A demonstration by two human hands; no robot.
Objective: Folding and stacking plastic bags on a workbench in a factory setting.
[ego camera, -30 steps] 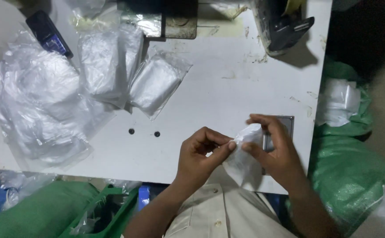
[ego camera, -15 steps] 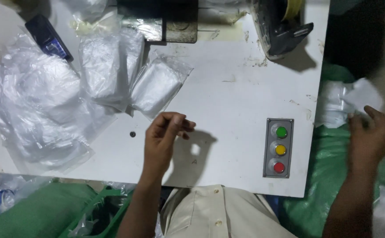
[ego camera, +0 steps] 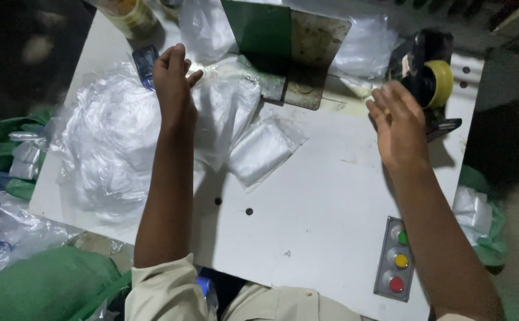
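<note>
Two hands, both empty and spread: our left hand (ego camera: 173, 83) hovers over the clear bag stack (ego camera: 226, 116) at the worktop's (ego camera: 319, 196) far side, right hand (ego camera: 396, 122) near the tape dispenser (ego camera: 429, 83). Bags look light, limp, slippery; we'd pinch an edge.

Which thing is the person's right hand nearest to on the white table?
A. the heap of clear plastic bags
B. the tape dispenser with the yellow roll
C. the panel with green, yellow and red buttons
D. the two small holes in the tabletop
B: the right hand, open and empty, hovers just beside the tape dispenser at the table's far right.
</note>
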